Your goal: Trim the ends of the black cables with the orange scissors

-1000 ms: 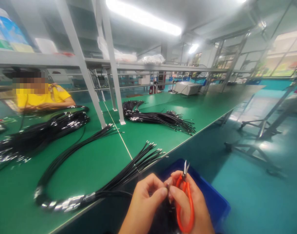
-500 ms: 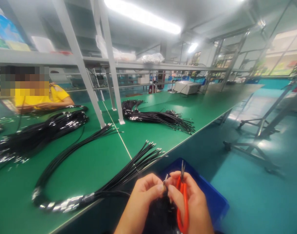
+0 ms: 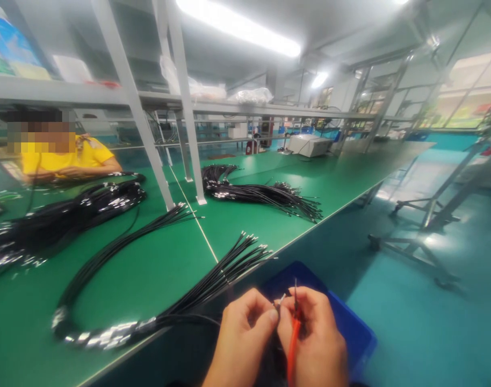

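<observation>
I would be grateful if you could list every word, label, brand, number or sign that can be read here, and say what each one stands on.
No text can be read in this view.
Bottle on the shelf, upper left: a blue, green and pale surface, too blurred for any print to be read.
White box-shaped unit on the far bench: no legible marking.
Scissors: no legible marking.
</observation>
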`<state>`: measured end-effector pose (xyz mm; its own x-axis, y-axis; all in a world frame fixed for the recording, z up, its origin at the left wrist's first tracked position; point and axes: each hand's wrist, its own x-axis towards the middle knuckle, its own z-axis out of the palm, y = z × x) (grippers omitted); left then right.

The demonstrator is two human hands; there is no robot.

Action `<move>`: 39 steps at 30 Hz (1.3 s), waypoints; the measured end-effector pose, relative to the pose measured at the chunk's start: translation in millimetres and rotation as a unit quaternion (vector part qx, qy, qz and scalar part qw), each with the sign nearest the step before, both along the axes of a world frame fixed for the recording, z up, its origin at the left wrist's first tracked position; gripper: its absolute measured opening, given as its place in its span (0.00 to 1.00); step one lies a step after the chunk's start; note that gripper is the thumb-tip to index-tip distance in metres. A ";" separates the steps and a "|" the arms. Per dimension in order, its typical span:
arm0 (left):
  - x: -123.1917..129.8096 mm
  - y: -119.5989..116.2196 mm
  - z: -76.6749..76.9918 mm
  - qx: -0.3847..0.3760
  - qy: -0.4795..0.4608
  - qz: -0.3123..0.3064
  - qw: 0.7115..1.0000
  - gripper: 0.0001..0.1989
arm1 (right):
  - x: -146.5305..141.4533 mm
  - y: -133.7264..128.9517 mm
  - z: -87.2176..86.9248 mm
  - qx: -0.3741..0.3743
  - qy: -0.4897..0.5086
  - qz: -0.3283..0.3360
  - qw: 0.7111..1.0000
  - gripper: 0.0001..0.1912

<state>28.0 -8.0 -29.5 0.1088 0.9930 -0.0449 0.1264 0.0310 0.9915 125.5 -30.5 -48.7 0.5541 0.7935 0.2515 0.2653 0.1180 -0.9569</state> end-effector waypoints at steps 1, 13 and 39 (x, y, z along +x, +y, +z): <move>-1.0 1.0 -1.2 -0.001 -0.007 -0.001 1.000 0.08 | -0.3 -1.6 1.0 0.002 -0.023 -0.005 1.000 0.10; -21.9 11.6 0.5 -0.079 -0.233 -0.109 0.963 0.08 | 54.2 1.9 14.4 -0.194 0.269 0.499 0.801 0.26; -22.6 14.1 -9.0 -0.054 -0.175 -0.127 0.975 0.07 | 55.5 2.7 10.0 -0.218 0.185 0.489 0.824 0.26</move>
<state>5.4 6.1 -38.5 0.3775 0.9238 -0.0646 -0.2010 0.1499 0.9681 181.0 -27.8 -38.7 -0.4298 0.8760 -0.2188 -0.0712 -0.2745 -0.9590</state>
